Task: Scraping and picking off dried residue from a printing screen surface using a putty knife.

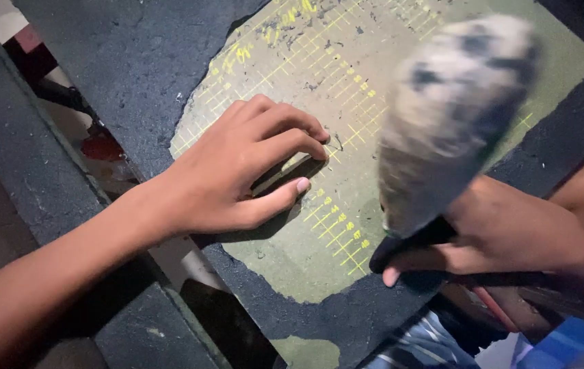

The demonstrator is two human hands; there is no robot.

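My left hand (237,171) rests on a worn green cutting mat (319,75) with yellow grid lines. Its fingers curl down and pinch a small thin piece (275,179) flat against the mat. My right hand (490,236) is at the right and grips the dark handle (408,242) of a tool. The tool's wide, mottled grey head (453,113) is blurred and held above the mat, to the right of my left fingers.
Dark grey rough material (135,61) covers the mat's edges in torn patches. A dark ledge (25,157) runs down the left side. A red object (100,147) lies in the gap below it. Blue striped cloth (435,345) shows at the bottom right.
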